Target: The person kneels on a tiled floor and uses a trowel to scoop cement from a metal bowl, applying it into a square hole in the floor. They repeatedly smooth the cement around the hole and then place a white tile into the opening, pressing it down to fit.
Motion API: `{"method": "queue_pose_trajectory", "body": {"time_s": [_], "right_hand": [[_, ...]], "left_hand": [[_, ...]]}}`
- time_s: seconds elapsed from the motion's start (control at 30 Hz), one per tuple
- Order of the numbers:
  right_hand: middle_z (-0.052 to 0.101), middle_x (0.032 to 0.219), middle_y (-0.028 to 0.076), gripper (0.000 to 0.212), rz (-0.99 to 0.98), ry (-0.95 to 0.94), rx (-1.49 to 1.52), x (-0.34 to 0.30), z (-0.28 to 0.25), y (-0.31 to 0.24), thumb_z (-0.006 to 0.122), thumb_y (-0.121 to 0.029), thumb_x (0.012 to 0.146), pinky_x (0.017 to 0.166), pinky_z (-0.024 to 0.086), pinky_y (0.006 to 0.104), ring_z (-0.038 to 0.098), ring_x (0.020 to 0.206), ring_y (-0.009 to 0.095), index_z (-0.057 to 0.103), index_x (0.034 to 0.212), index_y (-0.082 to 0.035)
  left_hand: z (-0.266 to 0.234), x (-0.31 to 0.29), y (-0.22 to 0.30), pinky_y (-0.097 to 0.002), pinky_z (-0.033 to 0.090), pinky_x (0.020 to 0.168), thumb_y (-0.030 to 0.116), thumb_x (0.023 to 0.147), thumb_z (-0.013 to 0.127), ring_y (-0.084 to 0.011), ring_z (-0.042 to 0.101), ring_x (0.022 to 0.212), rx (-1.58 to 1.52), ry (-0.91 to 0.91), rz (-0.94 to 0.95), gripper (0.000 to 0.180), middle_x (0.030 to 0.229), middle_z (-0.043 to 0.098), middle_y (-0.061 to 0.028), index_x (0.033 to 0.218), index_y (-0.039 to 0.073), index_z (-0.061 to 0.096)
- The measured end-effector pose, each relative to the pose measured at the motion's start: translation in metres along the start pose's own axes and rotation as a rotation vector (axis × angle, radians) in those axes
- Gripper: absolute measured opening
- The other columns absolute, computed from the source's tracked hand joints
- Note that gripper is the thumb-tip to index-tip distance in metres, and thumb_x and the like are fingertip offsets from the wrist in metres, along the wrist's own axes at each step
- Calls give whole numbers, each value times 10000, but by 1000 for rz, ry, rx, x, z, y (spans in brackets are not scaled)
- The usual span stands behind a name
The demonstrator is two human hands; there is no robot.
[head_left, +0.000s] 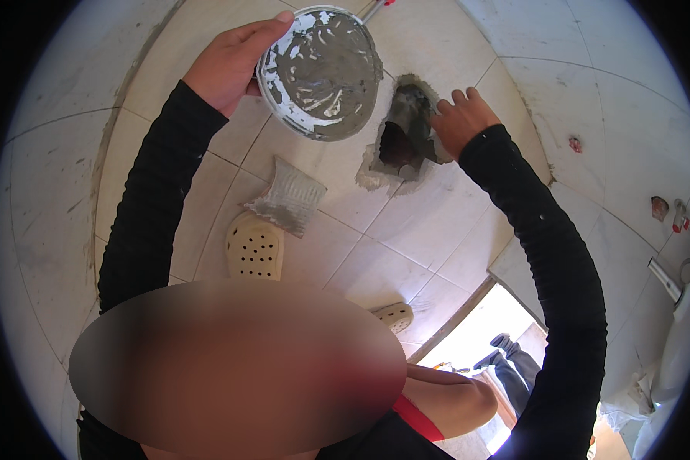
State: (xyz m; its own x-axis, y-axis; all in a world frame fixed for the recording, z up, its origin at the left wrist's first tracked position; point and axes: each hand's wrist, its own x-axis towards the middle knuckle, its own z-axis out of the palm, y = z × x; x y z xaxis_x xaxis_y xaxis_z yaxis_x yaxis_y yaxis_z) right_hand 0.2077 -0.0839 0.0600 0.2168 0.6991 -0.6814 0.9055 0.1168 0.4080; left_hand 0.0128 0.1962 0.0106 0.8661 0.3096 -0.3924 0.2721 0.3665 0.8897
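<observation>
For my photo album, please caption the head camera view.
Left hand holding white container of grey paste, right hand beside a hole in the tiled floor.

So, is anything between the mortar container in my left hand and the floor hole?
Nothing visible stands between the mortar container and the floor hole; your right hand is at the hole's right edge.

I can't read any words, numbers or signs here. None can be read on the round tub (273,90), the tile floor (429,238), the wall (54,161), the pale shoe (254,247) with holes, or the black sleeve (155,184).
</observation>
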Motion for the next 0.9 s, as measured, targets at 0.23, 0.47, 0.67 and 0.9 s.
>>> {"method": "queue_pose_trajectory", "body": {"time_s": [0.23, 0.47, 0.67, 0.9], "right_hand": [[655, 1023, 37, 189, 0, 130, 36, -49, 21, -6, 615, -144, 905, 908, 451, 376, 602, 1038, 232, 700, 1073, -133], [611, 1008, 58, 243, 46, 331, 104, -88, 49, -14, 647, -144, 861, 844, 441, 401, 568, 952, 261, 667, 1098, -91], [633, 1077, 55, 347, 72, 415, 185, -125, 82, -19, 645, -101, 841, 898, 452, 427, 577, 1000, 269, 672, 1187, -103], [682, 1170, 71, 360, 416, 420, 796, -159, 115, -10, 744, -143, 871, 928, 496, 421, 638, 1075, 309, 685, 1226, -145]], "left_hand": [[2, -2, 2, -250, 595, 676, 485, 1023, 630, -56, 705, 741, -15, 48, -15, 467, 925, 753, 7, 1231, 73, 697], [0, -5, 6, -258, 601, 693, 498, 1017, 633, -59, 708, 756, 3, 4, 18, 481, 919, 747, 13, 1229, 71, 698], [8, -8, 8, -254, 592, 677, 504, 1018, 629, -54, 697, 747, 28, 34, 2, 498, 906, 737, 15, 1241, 64, 694], [18, -10, 13, -236, 550, 625, 507, 1022, 619, -43, 663, 705, 38, 73, -4, 506, 887, 724, 22, 1237, 56, 694]]}}
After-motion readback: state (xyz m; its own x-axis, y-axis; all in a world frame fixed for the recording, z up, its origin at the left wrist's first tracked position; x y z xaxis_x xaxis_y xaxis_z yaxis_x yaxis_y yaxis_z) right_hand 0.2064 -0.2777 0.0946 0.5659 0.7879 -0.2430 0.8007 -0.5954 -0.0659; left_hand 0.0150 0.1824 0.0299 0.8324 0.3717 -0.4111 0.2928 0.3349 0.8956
